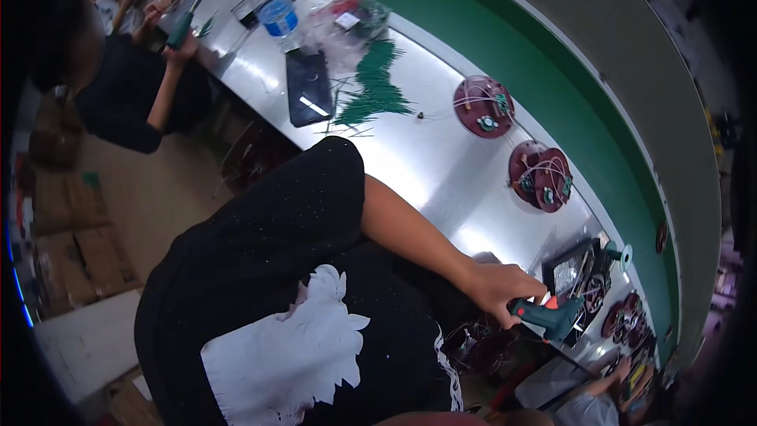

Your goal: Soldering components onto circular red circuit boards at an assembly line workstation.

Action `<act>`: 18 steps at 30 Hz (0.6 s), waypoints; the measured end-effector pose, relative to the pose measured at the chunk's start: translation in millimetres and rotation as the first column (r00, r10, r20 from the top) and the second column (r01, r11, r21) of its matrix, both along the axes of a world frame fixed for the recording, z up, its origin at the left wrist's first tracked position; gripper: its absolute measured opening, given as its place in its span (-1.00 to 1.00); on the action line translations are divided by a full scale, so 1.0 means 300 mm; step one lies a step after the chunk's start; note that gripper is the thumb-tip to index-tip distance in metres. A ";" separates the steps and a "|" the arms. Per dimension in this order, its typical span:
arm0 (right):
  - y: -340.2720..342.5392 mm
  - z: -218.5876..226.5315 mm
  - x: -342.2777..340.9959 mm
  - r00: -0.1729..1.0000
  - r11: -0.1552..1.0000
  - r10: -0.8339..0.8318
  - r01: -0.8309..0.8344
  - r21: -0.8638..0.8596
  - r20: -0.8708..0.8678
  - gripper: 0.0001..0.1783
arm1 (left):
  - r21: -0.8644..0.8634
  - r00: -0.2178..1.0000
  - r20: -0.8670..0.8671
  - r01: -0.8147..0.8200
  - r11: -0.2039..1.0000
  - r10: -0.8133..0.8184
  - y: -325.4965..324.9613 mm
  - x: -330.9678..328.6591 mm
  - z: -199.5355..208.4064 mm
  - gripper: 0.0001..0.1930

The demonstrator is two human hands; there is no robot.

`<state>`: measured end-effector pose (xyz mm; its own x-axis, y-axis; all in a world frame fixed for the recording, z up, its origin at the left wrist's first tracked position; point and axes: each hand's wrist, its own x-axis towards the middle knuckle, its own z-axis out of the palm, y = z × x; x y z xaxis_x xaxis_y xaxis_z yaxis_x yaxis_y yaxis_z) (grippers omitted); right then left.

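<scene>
My left arm reaches across to the lower right from a black short sleeve. At its end my left hand (pixel 506 290) curls its fingers around the end of a dark green pistol-shaped tool (pixel 552 317) with an orange trigger. Part of the tool is hidden by the fingers. Right beside it lies a black-framed tray or panel (pixel 569 274) with a shiny surface, next to a spool (pixel 619 255). My right hand does not show.
Dark red round discs with wires and small boards (pixel 484 107) (pixel 541 177) stand along the metal table. Farther left are green wires (pixel 377 87), a phone (pixel 308 87), a plastic bag (pixel 344 22) and a water bottle (pixel 276 12). A co-worker (pixel 118 79) holds a green tool at the upper left.
</scene>
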<state>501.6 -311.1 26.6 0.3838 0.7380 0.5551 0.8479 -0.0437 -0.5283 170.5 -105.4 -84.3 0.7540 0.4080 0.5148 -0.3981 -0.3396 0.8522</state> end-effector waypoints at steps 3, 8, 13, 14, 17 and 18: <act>-0.096 -0.116 0.396 0.993 0.987 -0.110 0.113 -0.113 0.032 -0.58 | -0.013 1.000 0.015 -0.006 1.000 0.006 0.002 0.002 0.003 -0.54; -0.164 -0.130 0.826 0.946 0.905 -0.300 0.323 -0.277 0.125 -0.49 | 0.010 1.000 0.014 0.015 1.000 -0.015 0.012 -0.006 -0.004 -0.52; -0.127 -0.208 0.825 0.953 0.953 -0.270 0.285 -0.105 0.135 -0.61 | 0.002 1.000 0.005 -0.025 1.000 0.025 0.016 0.001 -0.020 -0.48; -0.072 -0.226 0.780 0.967 0.965 -0.235 0.244 -0.091 0.103 -0.62 | -0.015 1.000 0.008 -0.013 1.000 0.013 0.011 0.002 -0.012 -0.48; 0.140 -0.300 0.590 0.993 0.993 -0.116 0.116 -0.016 -0.005 -0.65 | -0.012 1.000 -0.010 -0.020 1.000 0.020 0.012 0.010 0.000 -0.47; 0.220 -0.325 0.529 0.997 0.998 -0.062 0.063 0.010 -0.041 -0.66 | -0.003 1.000 0.027 -0.007 1.000 0.007 0.001 0.032 -0.004 -0.46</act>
